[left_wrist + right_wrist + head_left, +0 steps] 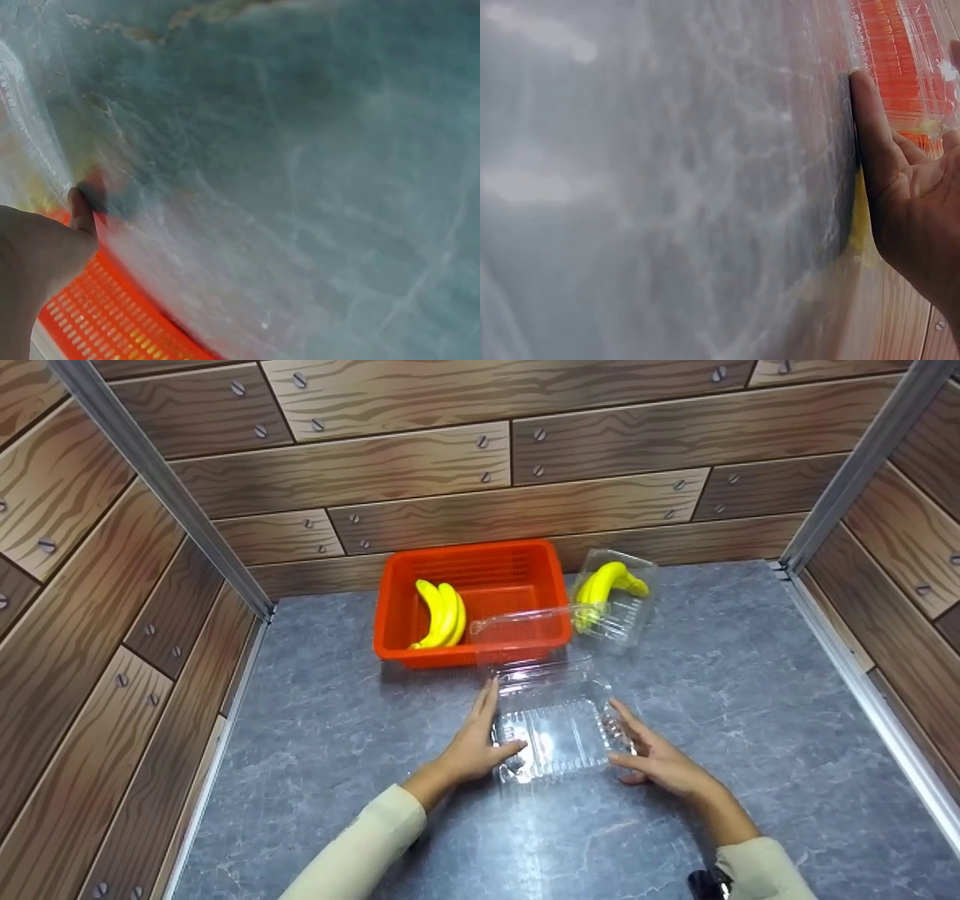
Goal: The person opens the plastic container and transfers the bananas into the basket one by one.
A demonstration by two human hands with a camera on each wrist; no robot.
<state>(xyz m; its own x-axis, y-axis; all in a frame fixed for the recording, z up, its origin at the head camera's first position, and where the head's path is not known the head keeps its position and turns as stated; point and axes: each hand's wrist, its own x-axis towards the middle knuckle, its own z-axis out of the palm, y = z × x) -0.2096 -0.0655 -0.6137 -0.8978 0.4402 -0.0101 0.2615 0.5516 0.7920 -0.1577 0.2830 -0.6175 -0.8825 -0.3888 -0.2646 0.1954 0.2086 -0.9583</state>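
Note:
A clear plastic clamshell container [555, 739] lies open on the grey table in the head view, its see-through lid raised at the far side. My left hand [471, 744] holds its left side, fingers stretched along the wall and thumb over the rim. At the right side my right hand [660, 761] grips the edge with thumb and fingers set apart. Beyond the raised lid is a red plastic basket [390, 619] with a bunch of bananas [442, 615] in it. Both wrist views show mostly blurred table surface.
Right of the basket, a second clear container [630, 619] holds another banana bunch [602, 589]. Wood-patterned walls [420, 465] with metal corner posts enclose the back and sides. A small black object [705, 883] shows by the right sleeve.

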